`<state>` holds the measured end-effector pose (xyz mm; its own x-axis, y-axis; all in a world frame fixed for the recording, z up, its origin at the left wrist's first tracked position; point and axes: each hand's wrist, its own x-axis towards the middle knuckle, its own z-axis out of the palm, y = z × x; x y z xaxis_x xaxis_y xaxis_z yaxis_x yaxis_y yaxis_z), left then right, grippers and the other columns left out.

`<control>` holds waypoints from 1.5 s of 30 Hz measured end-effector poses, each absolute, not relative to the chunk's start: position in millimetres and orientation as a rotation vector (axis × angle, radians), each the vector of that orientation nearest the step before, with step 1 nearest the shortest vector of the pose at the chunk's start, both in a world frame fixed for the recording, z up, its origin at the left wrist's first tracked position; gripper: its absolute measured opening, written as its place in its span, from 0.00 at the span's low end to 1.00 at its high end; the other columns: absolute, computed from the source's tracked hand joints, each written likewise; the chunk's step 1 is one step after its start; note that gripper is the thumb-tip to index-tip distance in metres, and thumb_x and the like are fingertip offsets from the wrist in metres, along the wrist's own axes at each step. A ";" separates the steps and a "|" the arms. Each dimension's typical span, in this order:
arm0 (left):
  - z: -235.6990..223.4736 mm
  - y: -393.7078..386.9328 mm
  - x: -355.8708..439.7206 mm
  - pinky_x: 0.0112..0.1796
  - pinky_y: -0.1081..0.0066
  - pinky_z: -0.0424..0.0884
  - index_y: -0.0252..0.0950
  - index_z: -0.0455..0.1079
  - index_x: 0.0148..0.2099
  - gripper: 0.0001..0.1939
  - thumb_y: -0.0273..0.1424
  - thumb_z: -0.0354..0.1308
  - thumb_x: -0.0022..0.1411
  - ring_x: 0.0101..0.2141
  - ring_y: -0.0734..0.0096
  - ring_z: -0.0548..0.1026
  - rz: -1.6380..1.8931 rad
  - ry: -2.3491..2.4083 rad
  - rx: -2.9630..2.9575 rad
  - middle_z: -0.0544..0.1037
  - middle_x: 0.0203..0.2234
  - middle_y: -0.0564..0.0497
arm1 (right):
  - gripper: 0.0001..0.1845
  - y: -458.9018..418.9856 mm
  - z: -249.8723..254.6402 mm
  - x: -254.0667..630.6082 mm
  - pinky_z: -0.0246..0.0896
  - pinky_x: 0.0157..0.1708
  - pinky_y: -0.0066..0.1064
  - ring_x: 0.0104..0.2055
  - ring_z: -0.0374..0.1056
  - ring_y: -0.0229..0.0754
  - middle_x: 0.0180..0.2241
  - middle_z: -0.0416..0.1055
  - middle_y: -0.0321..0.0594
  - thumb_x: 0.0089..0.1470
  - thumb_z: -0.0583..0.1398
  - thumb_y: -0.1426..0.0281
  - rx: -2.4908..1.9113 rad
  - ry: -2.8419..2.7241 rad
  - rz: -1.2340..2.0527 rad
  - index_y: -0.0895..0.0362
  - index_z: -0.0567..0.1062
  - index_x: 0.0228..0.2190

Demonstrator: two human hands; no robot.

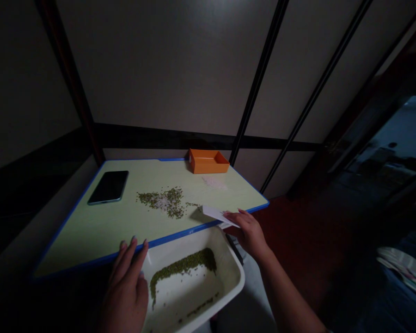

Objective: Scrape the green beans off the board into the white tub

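Note:
My right hand [247,231] is closed on a flat white card [215,213], held low over the near right edge of the table. To the left of the card a spread pile of green beans [175,196] lies on the tabletop, with whitish grains [162,202] mixed in. A white plastic basin [236,283] sits below the table's front edge, with more green beans [187,263] heaped along its far inner side. My left hand [130,282] rests at the basin's left rim, fingers stretched out toward the table edge, holding nothing.
On the pale green, blue-edged table [125,226] lie a dark phone [109,186] at the left and a small heap of whitish grains [214,182]. An orange open box [210,166] stands at the back right. Wall panels [166,69] rise directly behind the table.

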<state>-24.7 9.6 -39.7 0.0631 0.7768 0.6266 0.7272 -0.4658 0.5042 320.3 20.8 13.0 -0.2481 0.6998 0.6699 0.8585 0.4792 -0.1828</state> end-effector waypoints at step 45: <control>-45.8 15.6 -30.2 0.65 0.59 0.60 0.41 0.65 0.64 0.26 0.29 0.45 0.64 0.68 0.59 0.58 1.429 1.608 2.377 0.66 0.66 0.46 | 0.27 67.3 31.9 299.3 0.68 0.55 0.39 0.52 0.76 0.47 0.50 0.79 0.45 0.51 0.54 0.86 -1.620 -1.995 -0.107 0.54 0.80 0.48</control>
<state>-30.2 15.6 -45.8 0.1002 0.7145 0.6924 0.7716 -0.4952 0.3994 299.3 67.3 31.9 -0.1116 0.8776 0.4662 0.9223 0.2662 -0.2803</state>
